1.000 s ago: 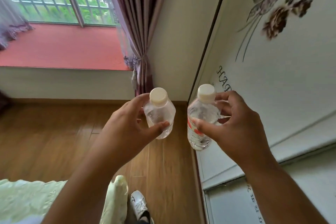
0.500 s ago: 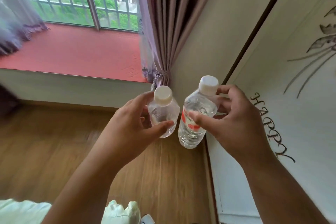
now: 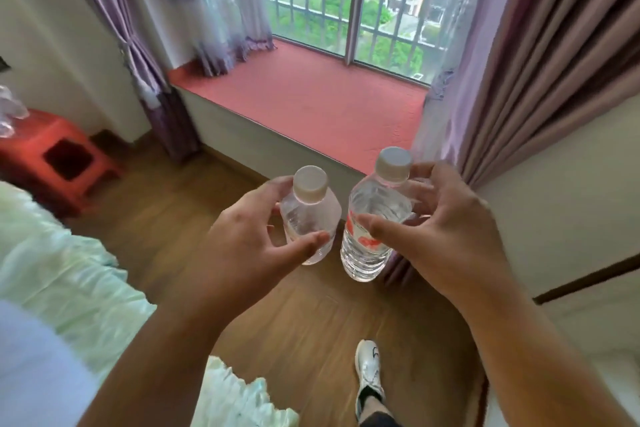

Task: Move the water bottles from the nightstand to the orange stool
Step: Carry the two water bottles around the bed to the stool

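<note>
My left hand (image 3: 242, 246) grips a small clear water bottle (image 3: 310, 215) with a white cap, held upright at chest height. My right hand (image 3: 446, 236) grips a taller clear water bottle (image 3: 370, 239) with a red label, just to the right of the first. The two bottles nearly touch. The orange stool (image 3: 62, 152) stands on the wooden floor at the far left, beside the bed. Clear bottles (image 3: 10, 111) stand on its top at the frame's left edge. The nightstand is out of view.
A bed with pale green bedding (image 3: 69, 281) fills the lower left. A red window seat (image 3: 311, 97) lies ahead under barred windows, with purple curtains (image 3: 540, 55) on both sides. A white cabinet (image 3: 571, 218) is on the right. My white shoe (image 3: 369, 371) stands on the floor.
The view has swung left, away from the decorated white cabinet; the orange stool and bed have come into view. Both hands keep the same hold on their bottles.
</note>
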A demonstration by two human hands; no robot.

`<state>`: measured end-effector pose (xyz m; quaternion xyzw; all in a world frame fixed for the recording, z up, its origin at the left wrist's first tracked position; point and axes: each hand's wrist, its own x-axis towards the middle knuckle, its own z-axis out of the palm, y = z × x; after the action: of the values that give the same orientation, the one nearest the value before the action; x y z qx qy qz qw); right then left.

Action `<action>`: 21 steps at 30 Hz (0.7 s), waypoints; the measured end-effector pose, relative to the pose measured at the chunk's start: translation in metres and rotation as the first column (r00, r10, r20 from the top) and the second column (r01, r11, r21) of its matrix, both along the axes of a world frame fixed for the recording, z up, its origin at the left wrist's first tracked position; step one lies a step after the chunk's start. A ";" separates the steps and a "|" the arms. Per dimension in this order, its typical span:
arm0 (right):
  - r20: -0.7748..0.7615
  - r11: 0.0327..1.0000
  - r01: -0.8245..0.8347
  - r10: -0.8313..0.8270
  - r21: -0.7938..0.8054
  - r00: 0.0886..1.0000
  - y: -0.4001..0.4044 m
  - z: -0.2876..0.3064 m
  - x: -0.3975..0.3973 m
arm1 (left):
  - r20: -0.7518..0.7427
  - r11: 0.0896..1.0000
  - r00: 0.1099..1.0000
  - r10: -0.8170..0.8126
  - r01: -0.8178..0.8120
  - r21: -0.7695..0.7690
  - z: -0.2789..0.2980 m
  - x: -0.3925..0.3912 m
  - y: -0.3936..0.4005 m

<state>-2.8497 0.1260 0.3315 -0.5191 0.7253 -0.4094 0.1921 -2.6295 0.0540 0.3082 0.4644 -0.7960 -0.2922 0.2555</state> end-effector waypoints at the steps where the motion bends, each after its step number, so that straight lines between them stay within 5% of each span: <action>1: 0.010 0.999 -0.037 0.037 -0.001 0.999 -0.016 0.000 -0.004 | 0.007 0.999 0.999 0.037 -0.038 0.002 0.001 -0.003 -0.007; 10: 0.011 0.953 -0.301 0.302 -0.034 0.953 -0.148 0.013 -0.060 | 0.014 0.926 0.926 0.378 -0.378 -0.001 0.024 -0.051 -0.059; 21: 0.027 0.902 -0.423 0.427 -0.090 0.904 -0.228 0.012 -0.085 | -0.009 0.838 0.839 0.543 -0.542 0.064 0.020 -0.089 -0.095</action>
<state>-2.9346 -0.1018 0.3434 -0.6625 0.5727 -0.3988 0.2722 -2.7180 -0.0413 0.3285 0.6741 -0.6195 -0.2377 0.3246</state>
